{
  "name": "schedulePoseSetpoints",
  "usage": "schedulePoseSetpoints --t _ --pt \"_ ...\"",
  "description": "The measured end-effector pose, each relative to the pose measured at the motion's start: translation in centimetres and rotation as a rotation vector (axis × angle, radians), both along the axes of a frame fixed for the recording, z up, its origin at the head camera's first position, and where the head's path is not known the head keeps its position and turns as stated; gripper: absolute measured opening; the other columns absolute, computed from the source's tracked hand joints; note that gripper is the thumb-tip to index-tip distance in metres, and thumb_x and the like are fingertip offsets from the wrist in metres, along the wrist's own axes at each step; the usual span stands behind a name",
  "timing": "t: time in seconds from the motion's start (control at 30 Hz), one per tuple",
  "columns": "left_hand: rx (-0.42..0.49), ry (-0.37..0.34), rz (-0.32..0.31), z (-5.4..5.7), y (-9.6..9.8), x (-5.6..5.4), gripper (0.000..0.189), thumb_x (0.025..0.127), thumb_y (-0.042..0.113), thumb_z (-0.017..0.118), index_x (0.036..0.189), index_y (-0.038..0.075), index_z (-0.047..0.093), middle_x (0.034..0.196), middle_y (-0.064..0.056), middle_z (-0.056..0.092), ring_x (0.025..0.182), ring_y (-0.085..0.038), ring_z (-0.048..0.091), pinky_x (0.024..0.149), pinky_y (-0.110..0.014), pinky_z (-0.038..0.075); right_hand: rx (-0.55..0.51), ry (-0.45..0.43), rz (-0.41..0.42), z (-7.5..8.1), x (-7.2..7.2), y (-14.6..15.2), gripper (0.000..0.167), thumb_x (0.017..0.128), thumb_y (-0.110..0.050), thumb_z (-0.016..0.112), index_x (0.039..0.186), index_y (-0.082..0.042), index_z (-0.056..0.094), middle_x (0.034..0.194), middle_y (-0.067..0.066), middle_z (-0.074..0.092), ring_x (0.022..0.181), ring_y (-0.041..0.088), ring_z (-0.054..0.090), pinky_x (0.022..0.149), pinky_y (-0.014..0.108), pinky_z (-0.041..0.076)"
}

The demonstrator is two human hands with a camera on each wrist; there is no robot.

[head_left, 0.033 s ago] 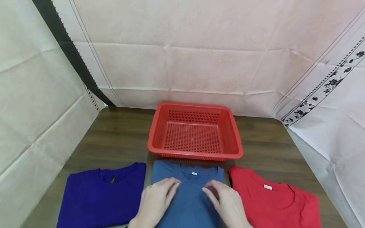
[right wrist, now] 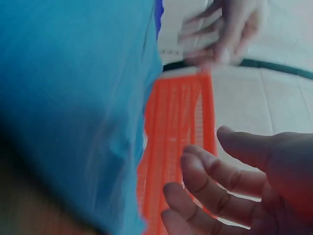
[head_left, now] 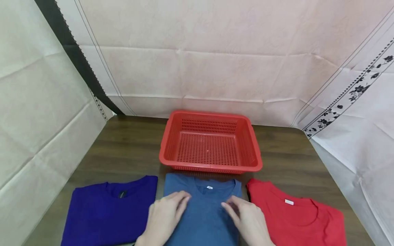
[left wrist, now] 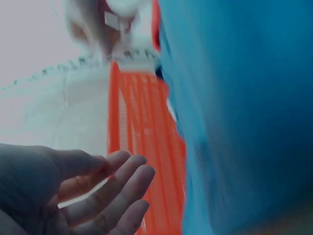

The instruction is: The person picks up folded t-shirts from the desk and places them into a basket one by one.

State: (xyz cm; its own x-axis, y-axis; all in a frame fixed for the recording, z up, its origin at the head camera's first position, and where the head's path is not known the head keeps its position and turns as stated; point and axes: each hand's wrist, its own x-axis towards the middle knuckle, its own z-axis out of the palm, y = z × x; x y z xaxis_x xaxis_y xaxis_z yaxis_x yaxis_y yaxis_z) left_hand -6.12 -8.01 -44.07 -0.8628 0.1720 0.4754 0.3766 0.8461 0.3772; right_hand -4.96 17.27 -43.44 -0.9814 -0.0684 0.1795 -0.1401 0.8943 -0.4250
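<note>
A folded blue T-shirt (head_left: 204, 212) lies in the middle of the table, neckline and pale label toward the far side. My left hand (head_left: 167, 213) is over its left part, fingers loosely bent. Over the right part is my right hand (head_left: 247, 218), its thumb and fingers apart. In the left wrist view the left hand's fingers (left wrist: 120, 191) hold nothing, and the blue shirt fills the right side. The right wrist view likewise shows the right hand's fingers (right wrist: 215, 186) relaxed around bare air, beside the blue fabric.
A red perforated basket (head_left: 207, 150) stands just beyond the blue shirt. To the left lies a folded dark purple-blue T-shirt (head_left: 107, 215); to the right, a folded red T-shirt (head_left: 295, 218). Pale hanging sheets (head_left: 200, 75) border the wooden table (head_left: 135, 147) at the back and sides.
Both hands have drawn slightly apart, the left one a little leftward and the right one a little rightward. The shirts and basket have stayed in place.
</note>
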Motion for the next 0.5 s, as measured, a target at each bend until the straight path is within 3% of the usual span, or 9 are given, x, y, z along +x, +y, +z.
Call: schedulePoseSetpoints --t 0.1,0.2,0.33,0.4,0.5 --pt "-0.01 -0.049 0.106 -0.3 -2.9 0.0 0.004 0.093 0.027 0.074 0.09 0.029 0.074 0.085 0.011 0.074 0.06 -0.022 0.068 0.043 -0.038 0.046 -0.013 -0.198 -0.094 -0.2 0.3 2.6 0.02 0.091 -0.038 0.075 0.078 -0.026 0.067 0.054 -0.013 0.048 0.047 0.004 0.044 0.049 0.025 0.036" --pt "0.015 -0.249 0.144 -0.7 -5.7 -0.1 0.002 0.094 0.022 0.073 0.094 0.022 0.075 0.083 0.007 0.073 0.062 -0.017 0.067 0.047 -0.037 0.048 -0.15 -0.399 -0.103 -0.9 0.3 5.3 0.025 0.095 -0.038 0.07 0.094 -0.014 0.073 0.062 -0.007 0.06 0.046 0.011 0.052 0.05 0.027 0.045" --pt "0.111 -0.547 0.126 -1.4 -7.6 -0.3 0.01 0.097 0.022 0.069 0.103 0.017 0.075 0.085 0.011 0.073 0.071 -0.008 0.068 0.06 -0.034 0.054 -0.562 -0.655 0.001 -2.2 0.0 7.8 0.054 0.1 -0.037 0.064 0.124 0.011 0.063 0.087 0.004 0.073 0.062 0.023 0.07 0.062 0.034 0.061" --pt "0.191 -0.638 0.098 -1.7 -7.7 -0.7 0.017 0.098 0.024 0.067 0.109 0.013 0.075 0.086 0.01 0.073 0.072 -0.007 0.069 0.064 -0.035 0.056 -0.741 -0.756 0.056 -2.7 -0.4 8.4 0.062 0.103 -0.036 0.06 0.132 0.018 0.053 0.097 0.01 0.074 0.075 0.028 0.075 0.069 0.04 0.062" --pt "0.377 -0.762 0.026 -2.2 -7.2 -1.2 0.031 0.1 0.025 0.065 0.119 0.002 0.07 0.087 0.002 0.074 0.074 -0.012 0.071 0.065 -0.035 0.059 -0.889 -0.849 0.118 -3.2 -1.0 8.5 0.065 0.106 -0.034 0.054 0.136 0.023 0.045 0.108 0.017 0.073 0.093 0.032 0.075 0.078 0.045 0.062"
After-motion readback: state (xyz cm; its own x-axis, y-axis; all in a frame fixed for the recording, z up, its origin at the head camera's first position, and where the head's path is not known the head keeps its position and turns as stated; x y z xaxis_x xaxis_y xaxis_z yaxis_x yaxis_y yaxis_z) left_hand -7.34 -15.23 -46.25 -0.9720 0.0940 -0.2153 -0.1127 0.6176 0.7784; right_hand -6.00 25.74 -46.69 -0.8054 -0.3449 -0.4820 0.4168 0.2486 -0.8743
